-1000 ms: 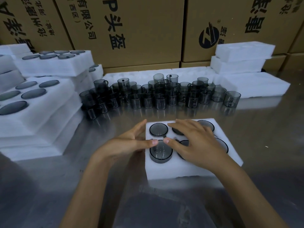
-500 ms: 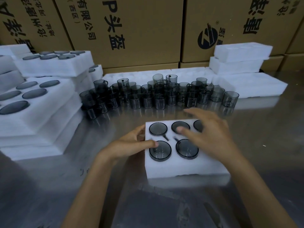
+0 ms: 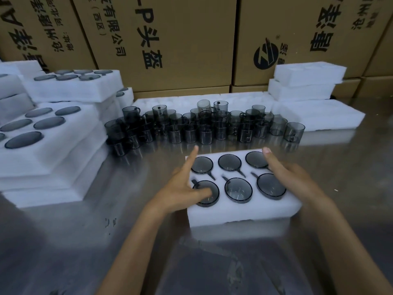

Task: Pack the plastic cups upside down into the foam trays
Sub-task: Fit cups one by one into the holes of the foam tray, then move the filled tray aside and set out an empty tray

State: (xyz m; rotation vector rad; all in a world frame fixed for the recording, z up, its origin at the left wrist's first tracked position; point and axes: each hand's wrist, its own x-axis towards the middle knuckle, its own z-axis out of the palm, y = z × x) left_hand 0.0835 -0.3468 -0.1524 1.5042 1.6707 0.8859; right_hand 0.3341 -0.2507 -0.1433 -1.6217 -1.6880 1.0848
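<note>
Six smoky plastic cups (image 3: 238, 190) sit upside down in the foam tray (image 3: 242, 211), one in each pocket, their flat bases showing and their handles tucked into slots. The tray lies on the steel desk (image 3: 85, 241), in front of the crowd of loose cups (image 3: 204, 126) still waiting behind it.

The tray looks light and soft, likely to dent or flex under a hard pinch, so it would best be taken by its two short ends with flat palms. The cups seem thin, rigid and smooth; they could slip out if the tray tips.

The left hand (image 3: 185, 188) lies over the tray's left end with its grip spread wide: the forefinger points along the far-left cup and the thumb presses the base of the near-left cup (image 3: 205, 193). The right hand (image 3: 287, 175) rests with straight fingers on the tray's right end, beside the far-right cup (image 3: 256, 159). Neither hand clasps anything.

Left of the tray stand stacks of filled trays (image 3: 42, 133); empty foam pieces (image 3: 308, 81) are piled beyond it to the right, against cardboard cartons (image 3: 170, 39).
</note>
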